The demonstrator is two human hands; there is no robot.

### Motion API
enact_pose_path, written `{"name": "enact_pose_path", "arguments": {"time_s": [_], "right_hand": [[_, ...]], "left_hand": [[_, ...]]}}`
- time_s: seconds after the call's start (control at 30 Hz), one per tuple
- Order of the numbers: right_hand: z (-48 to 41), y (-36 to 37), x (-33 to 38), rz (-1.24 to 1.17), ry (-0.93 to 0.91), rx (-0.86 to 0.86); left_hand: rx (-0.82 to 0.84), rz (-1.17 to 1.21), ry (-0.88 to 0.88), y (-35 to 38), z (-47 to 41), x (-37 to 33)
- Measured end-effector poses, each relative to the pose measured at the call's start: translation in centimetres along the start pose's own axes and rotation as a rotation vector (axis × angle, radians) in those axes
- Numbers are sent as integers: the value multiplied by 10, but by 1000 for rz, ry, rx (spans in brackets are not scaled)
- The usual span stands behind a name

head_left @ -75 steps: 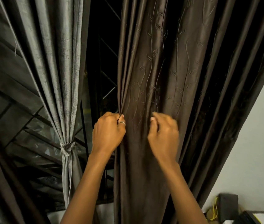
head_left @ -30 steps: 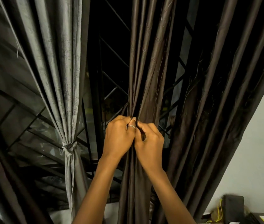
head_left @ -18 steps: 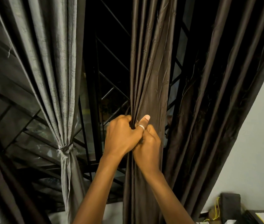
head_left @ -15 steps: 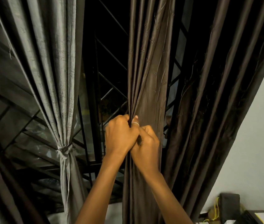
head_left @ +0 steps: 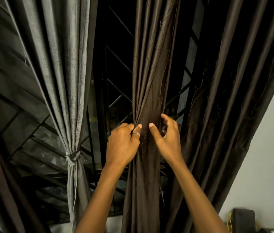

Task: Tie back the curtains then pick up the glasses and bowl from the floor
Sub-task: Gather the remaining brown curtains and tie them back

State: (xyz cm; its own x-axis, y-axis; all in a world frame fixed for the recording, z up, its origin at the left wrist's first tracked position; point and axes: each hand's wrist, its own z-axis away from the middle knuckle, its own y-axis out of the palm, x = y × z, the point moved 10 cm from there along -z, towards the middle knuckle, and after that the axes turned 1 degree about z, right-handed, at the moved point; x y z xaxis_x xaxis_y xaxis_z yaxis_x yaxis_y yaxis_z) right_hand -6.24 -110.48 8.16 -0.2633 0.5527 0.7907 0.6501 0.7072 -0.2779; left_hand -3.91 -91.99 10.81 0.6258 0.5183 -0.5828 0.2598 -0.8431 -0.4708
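Background: a dark window behind a black metal grille [head_left: 116, 78], with a pale wall [head_left: 267, 148] at the right edge.

Curtains, three masses counted:
- One broad brown drape [head_left: 225, 98] hangs at the right and covers the wall edge. Whether it is one piece with the bundle beside it cannot be told.
- One grey curtain [head_left: 65, 73] hangs at the left, cinched by one knot [head_left: 72, 157].
- One brown curtain [head_left: 149, 73] hangs at the centre, gathered into a narrow vertical bundle. Open grille shows on both sides of it, wider on the left.

Hands, two:
- Left hand [head_left: 122, 145]: fingers are closed on the bundle's left folds, pinching them against the thumb. The thumb carries one ring [head_left: 136, 134].
- Right hand [head_left: 168, 140]: fingers curl loosely round the bundle's right side, thumb tip on the cloth, with a gap between thumb and fingers.

Both forearms rise from the bottom edge and cross in front of the lower cloth.

Lower right corner: one dark box [head_left: 242, 219] against the wall, one yellow cord [head_left: 229, 221] just beside it.
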Motion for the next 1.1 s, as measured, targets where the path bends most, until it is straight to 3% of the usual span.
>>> {"name": "enact_pose_path", "arguments": {"time_s": [0.2, 0.4, 0.6, 0.73, 0.9, 1.1], "right_hand": [[-39, 13, -17, -466, 181, 263], [-40, 42, -25, -797, 422, 562], [-35, 63, -21, -921, 463, 709], [-30, 72, -6, -899, 381, 843], [-43, 60, -7, -677, 281, 735], [-50, 28, -4, -343, 122, 448]], "left_hand": [[106, 264, 55, -1, 2, -6], [327, 612, -39, 11, 6, 0], [404, 773, -69, 10, 7, 2], [469, 876, -128, 17, 8, 7], [404, 847, -147, 9, 3, 18], [115, 324, -39, -18, -7, 24]]}}
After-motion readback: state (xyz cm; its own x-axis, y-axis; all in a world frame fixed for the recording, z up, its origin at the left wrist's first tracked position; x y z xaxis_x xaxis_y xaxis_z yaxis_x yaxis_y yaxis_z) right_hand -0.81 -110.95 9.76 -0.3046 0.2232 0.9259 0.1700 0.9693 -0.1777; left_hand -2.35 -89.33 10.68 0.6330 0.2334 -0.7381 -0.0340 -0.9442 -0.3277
